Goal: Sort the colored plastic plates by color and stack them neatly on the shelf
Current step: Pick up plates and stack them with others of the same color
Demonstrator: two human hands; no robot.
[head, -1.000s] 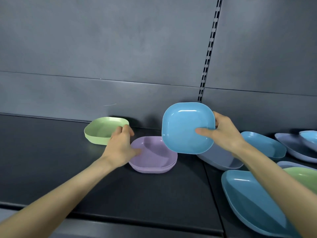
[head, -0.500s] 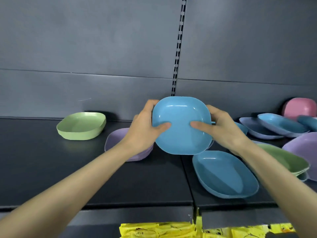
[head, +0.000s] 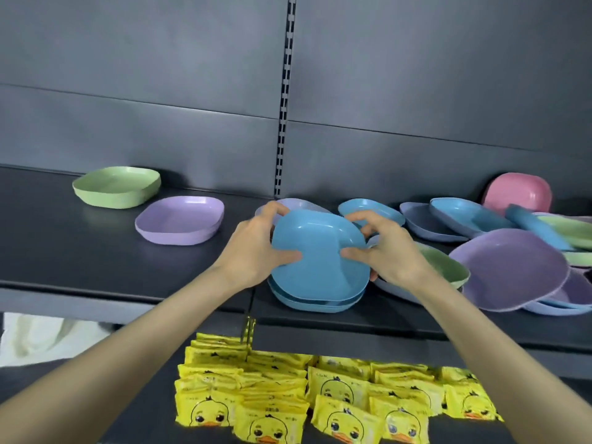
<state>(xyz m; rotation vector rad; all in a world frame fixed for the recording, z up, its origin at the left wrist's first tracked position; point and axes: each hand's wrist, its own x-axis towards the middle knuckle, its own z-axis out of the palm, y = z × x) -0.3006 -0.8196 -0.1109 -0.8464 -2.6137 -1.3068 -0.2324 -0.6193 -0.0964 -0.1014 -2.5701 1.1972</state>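
A blue plate (head: 320,270) lies on top of another blue plate (head: 317,304) near the front edge of the dark shelf (head: 96,261). My left hand (head: 256,251) grips its left rim and my right hand (head: 387,251) grips its right rim, thumbs on the inside. To the left sit a purple plate stack (head: 179,221) and a green plate (head: 117,186). To the right lies an unsorted heap: a green plate (head: 448,267), a big purple plate (head: 509,272), several blue and grey-blue plates (head: 461,213), and a pink plate (head: 517,192) leaning on the back wall.
A slotted upright (head: 283,123) divides the grey back panel. Below the shelf, several yellow duck-print packets (head: 320,395) fill the lower shelf. A white cloth (head: 38,338) shows at lower left.
The blue plate, held upright in both hands before, has come down flat onto the other blue plate on the shelf. My view has shifted right and downward.
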